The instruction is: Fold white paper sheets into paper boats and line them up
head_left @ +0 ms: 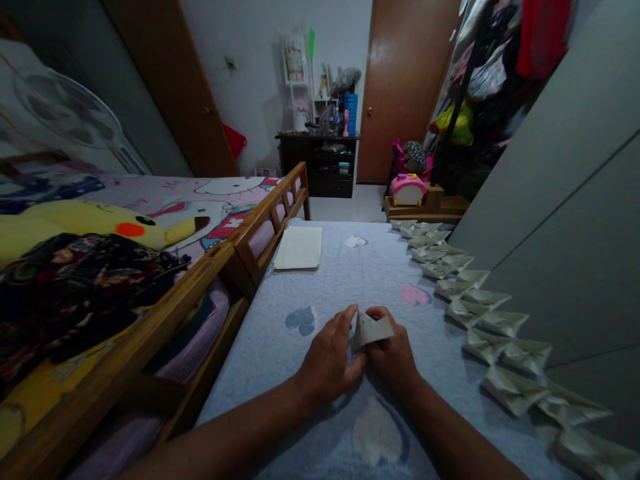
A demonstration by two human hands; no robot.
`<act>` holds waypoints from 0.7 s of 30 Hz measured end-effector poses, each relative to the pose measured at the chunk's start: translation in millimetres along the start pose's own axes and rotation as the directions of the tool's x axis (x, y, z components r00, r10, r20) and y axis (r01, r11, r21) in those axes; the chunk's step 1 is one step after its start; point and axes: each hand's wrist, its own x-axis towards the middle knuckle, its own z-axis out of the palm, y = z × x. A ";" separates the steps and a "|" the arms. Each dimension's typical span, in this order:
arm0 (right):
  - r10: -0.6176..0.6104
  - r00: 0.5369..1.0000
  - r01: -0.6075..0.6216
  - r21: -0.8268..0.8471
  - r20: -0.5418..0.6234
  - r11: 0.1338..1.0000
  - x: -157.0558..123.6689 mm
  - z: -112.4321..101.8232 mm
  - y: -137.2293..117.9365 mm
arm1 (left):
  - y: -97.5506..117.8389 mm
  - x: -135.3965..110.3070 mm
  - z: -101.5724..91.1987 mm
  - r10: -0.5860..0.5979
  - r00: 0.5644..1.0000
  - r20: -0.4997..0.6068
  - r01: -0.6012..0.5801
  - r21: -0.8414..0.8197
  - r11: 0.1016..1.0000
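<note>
A small piece of folded white paper (pixel 376 329) is held up between my two hands over the blue bed cover. My left hand (pixel 331 352) closes on its left side, thumb below and fingers above. From the right, my right hand (pixel 395 357) grips the same paper, its fingers curled behind and under it. Beyond the hands, near the wooden rail, lies a stack of pale square paper sheets (pixel 299 248). Along the right side run two rows of folded paper boats (pixel 484 301), several in all, standing on the cover.
A wooden bed rail (pixel 235 257) borders the left side. Past it, a yellow plush toy (pixel 95 223) and dark patterned cloth (pixel 85 280) lie on another bed. A grey cabinet (pixel 565 253) rises close on the right. A dark low cabinet (pixel 317 180) stands against the far wall.
</note>
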 end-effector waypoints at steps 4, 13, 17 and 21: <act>0.044 0.999 -0.044 0.036 -0.014 0.998 0.2 -0.4 0.6 | 5.1 9.4 -4.1 -0.049 0.997 0.061 0.048 0.022 0.999; 0.074 0.997 -0.074 0.038 0.003 0.997 1.7 1.7 0.5 | 6.9 20.3 0.7 -0.214 0.977 0.003 0.210 -0.212 0.955; 0.046 0.999 -0.045 0.077 -0.006 0.996 1.9 0.4 0.8 | 1.8 20.1 -2.1 -0.270 0.961 0.050 0.260 -0.487 0.834; -0.011 1.000 0.012 0.111 -0.003 0.994 2.6 -1.3 -1.9 | -5.0 21.3 -4.0 -0.334 0.940 0.071 0.288 -0.689 0.665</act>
